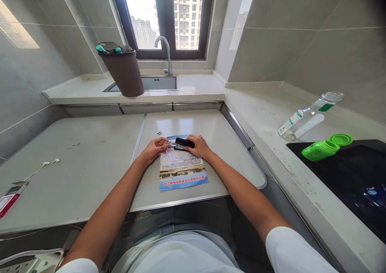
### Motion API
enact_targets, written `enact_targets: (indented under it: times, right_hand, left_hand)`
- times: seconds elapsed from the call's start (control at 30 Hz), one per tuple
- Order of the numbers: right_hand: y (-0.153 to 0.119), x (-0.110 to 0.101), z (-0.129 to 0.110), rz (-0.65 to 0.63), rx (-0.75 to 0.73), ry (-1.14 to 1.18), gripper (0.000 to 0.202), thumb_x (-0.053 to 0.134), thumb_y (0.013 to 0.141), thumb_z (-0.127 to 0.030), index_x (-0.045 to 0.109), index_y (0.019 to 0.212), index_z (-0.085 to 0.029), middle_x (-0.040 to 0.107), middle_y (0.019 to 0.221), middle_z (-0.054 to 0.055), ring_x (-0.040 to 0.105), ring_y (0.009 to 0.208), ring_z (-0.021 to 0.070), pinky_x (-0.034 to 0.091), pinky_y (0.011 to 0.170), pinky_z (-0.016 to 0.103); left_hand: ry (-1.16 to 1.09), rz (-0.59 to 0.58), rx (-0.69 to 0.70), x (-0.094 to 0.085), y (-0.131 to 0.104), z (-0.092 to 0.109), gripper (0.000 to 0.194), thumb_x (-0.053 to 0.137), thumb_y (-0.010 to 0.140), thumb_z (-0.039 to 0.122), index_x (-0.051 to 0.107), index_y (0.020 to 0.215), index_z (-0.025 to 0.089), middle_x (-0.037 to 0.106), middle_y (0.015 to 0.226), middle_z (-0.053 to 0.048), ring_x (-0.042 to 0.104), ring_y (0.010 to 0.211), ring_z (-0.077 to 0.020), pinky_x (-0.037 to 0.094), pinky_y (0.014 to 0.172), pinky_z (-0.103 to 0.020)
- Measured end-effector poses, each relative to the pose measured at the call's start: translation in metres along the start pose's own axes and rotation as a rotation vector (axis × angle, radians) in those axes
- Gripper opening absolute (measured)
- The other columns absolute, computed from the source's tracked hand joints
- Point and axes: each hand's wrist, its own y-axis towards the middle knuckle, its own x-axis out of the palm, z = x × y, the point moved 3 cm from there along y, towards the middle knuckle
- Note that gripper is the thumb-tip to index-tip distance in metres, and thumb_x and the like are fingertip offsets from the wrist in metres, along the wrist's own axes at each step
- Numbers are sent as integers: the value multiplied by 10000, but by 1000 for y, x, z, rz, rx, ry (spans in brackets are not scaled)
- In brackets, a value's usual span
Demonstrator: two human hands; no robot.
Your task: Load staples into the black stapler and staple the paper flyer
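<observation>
My right hand (pixel 198 145) is wrapped round a black stapler (pixel 184 142), whose top and base are swung apart, with its open end facing left. The fingertips of my left hand (pixel 155 149) are pinched at that end, on a small silvery strip of staples (pixel 169 142) that is partly hidden. Under both hands lies a printed sheet (pixel 182 172) with blue bands and a picture of buildings, flat on the folding table (pixel 217 176). Just beyond my left hand, short grey staple strips (pixel 159 133) rest on the tabletop.
White earphones (pixel 45 164) and a red-and-white packet (pixel 11 200) lie at the left. A brown bin (pixel 123 74) stands by the sink (pixel 161 83). On the right counter are a clear bottle (pixel 307 118), tilted in view, and an open green container (pixel 321 150) on the black cooktop (pixel 356 180).
</observation>
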Motion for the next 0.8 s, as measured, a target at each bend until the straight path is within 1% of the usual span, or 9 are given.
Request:
enact_targets:
  times: [0.1, 0.2, 0.27, 0.3, 0.4, 0.47, 0.57, 0.7, 0.8]
  right_hand:
    - [0, -3, -2, -23, -39, 9, 299, 792, 931, -392, 733, 1152, -199, 711, 1091, 63, 644, 1026, 229, 436, 944, 361]
    - [0, -11, -11, 53, -109, 46, 419, 740, 970, -453, 673, 1325, -239, 670, 1181, 91, 607, 1136, 262, 461, 1021, 425]
    - [0, -14, -21, 104, -187, 123, 463, 719, 986, -458, 629, 1396, -263, 648, 1220, 97, 604, 1148, 258, 486, 1038, 447]
    - [0, -14, -27, 108, -238, 179, 460, 710, 993, -452, 621, 1405, -268, 643, 1230, 99, 612, 1138, 250, 507, 1027, 441]
    - [-2, -8, -45, 60, -382, 330, 383, 671, 1024, -422, 647, 1372, -265, 651, 1228, 100, 646, 1094, 220, 560, 975, 402]
    - [-2, -3, -52, 49, -438, 349, 291, 649, 1039, -392, 694, 1293, -257, 679, 1189, 95, 661, 1085, 217, 563, 981, 407]
    - [-2, -1, -56, 72, -481, 351, 191, 642, 1045, -355, 747, 1155, -239, 715, 1124, 87, 680, 1071, 215, 560, 989, 410]
    - [-3, -1, -60, 58, -500, 399, 194, 658, 1036, -350, 758, 1140, -221, 731, 1118, 94, 700, 1036, 203, 583, 938, 365]
    - [-3, 3, -63, 47, -533, 398, 176, 630, 1047, -317, 776, 1041, -219, 758, 1060, 85, 711, 1007, 197, 577, 939, 358]
  left_hand:
    - [17, -56, 44, 3, -2, 3, 479, 971, 717, 366, 690, 1033, 143, 641, 720, 18, 565, 597, -82, 466, 586, -194]
    - [28, -122, 87, 8, -5, 7, 468, 943, 756, 378, 677, 1066, 148, 603, 695, 26, 532, 589, -84, 430, 572, -198]
    - [51, -160, 98, 12, -8, 9, 469, 933, 768, 381, 665, 1075, 149, 585, 686, 31, 500, 579, -79, 393, 549, -193]
    - [68, -176, 96, 14, -9, 10, 469, 931, 770, 383, 657, 1070, 149, 589, 692, 28, 487, 574, -76, 372, 535, -189]
    - [121, -214, 71, 19, -11, 10, 465, 928, 774, 381, 625, 1043, 152, 623, 733, 13, 482, 579, -74, 330, 507, -181]
    - [134, -234, 57, 20, -12, 9, 469, 931, 770, 370, 599, 1027, 161, 641, 762, 9, 493, 583, -74, 325, 502, -178]
    - [126, -257, 50, 21, -14, 8, 475, 939, 756, 350, 558, 976, 171, 663, 824, -3, 515, 594, -74, 337, 511, -183]
    - [121, -264, 75, 24, -13, 6, 484, 940, 755, 324, 497, 880, 174, 643, 815, 6, 489, 587, -58, 328, 521, -180]
    - [128, -258, 97, 24, -10, 4, 549, 956, 729, 376, 455, 838, 180, 658, 852, -12, 489, 579, -58, 344, 508, -184]
